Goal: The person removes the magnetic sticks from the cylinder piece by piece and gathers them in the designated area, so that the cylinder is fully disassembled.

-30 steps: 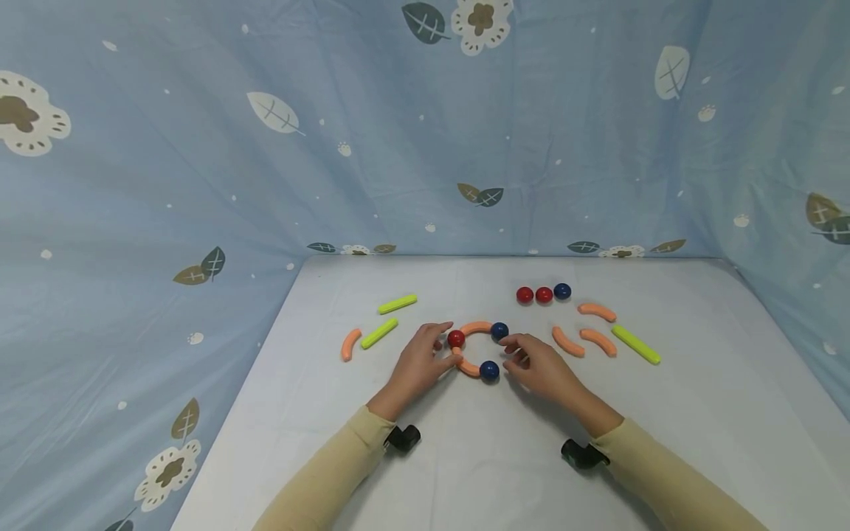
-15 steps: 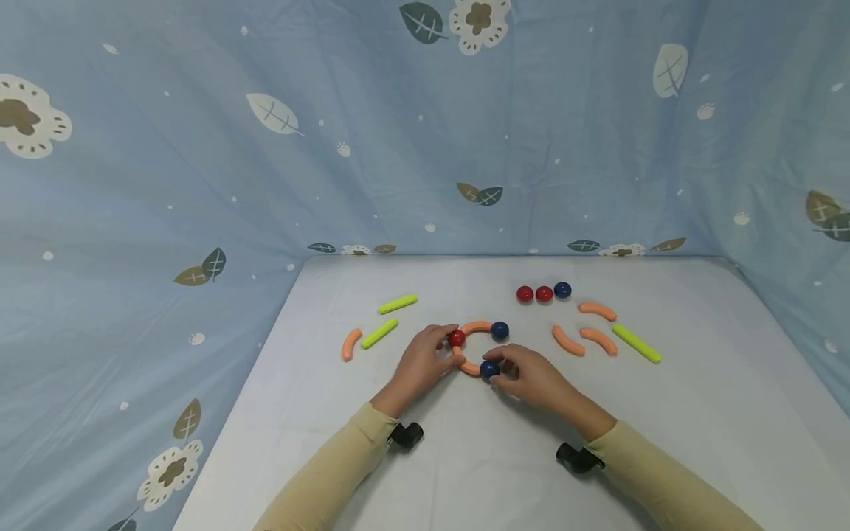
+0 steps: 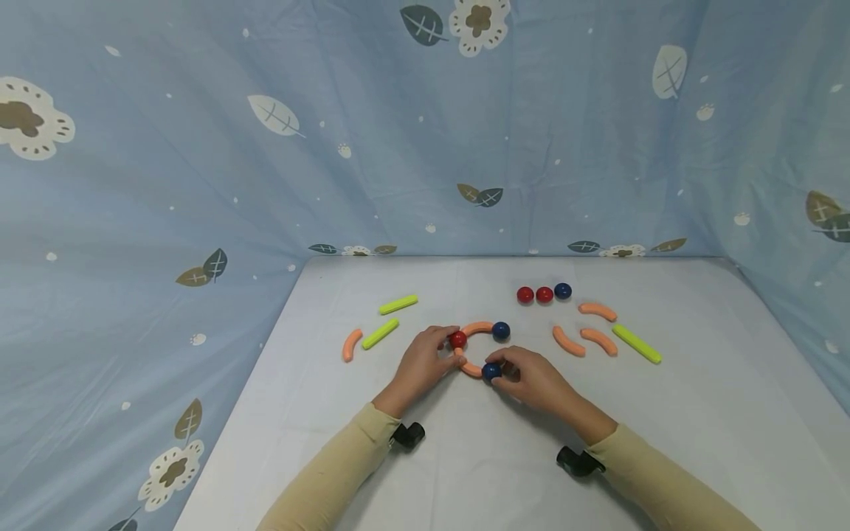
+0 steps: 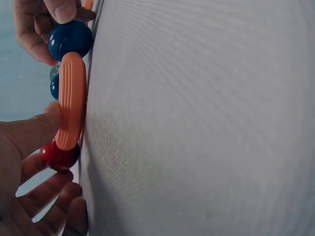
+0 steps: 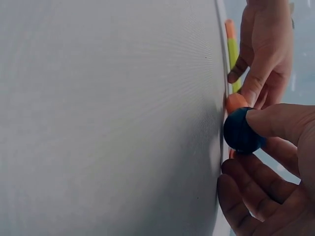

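An open ring of toy magnetic-style pieces lies mid-table: a red ball (image 3: 458,339), a far orange curved rod (image 3: 479,327) ending in a blue ball (image 3: 501,331), and a near orange curved rod (image 4: 72,101) ending in a second blue ball (image 5: 242,131). My left hand (image 3: 422,361) holds the ring's left side, its thumb against the near curved rod and its forefinger at the red ball. With thumb and forefinger, my right hand (image 3: 533,380) pinches the near blue ball where it meets the rod. The ring's right side stands open between the two blue balls.
Left of the ring lie two lime-green straight rods (image 3: 381,334) and one orange curved rod (image 3: 352,345). Farther back are two red balls (image 3: 525,295) and a blue ball (image 3: 563,290). To the right lie several orange curved rods (image 3: 598,341) and a long lime-green rod (image 3: 636,344).
My right hand has come down and left from beside the far blue ball and now pinches the near one. The left hand's forefinger has closed in on the red ball.
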A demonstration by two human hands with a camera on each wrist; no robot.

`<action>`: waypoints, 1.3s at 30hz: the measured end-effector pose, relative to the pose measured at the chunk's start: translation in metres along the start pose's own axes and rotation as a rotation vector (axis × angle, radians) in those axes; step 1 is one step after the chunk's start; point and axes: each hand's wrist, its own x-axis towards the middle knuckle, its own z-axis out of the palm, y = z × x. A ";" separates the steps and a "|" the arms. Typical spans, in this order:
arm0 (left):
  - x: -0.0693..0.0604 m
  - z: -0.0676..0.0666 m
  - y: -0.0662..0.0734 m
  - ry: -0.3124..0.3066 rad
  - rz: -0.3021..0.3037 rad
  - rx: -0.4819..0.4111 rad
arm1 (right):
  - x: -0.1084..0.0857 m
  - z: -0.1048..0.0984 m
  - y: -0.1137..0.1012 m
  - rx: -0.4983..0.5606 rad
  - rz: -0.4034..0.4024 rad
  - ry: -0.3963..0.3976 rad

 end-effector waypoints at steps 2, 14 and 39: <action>0.000 0.000 0.000 0.000 -0.003 -0.002 | -0.001 0.000 0.000 0.004 0.002 0.000; 0.000 0.002 0.003 0.006 -0.006 0.004 | -0.008 -0.001 0.000 -0.003 -0.028 0.015; -0.001 0.002 0.005 -0.003 -0.019 -0.013 | 0.029 -0.067 0.030 -0.110 0.003 0.160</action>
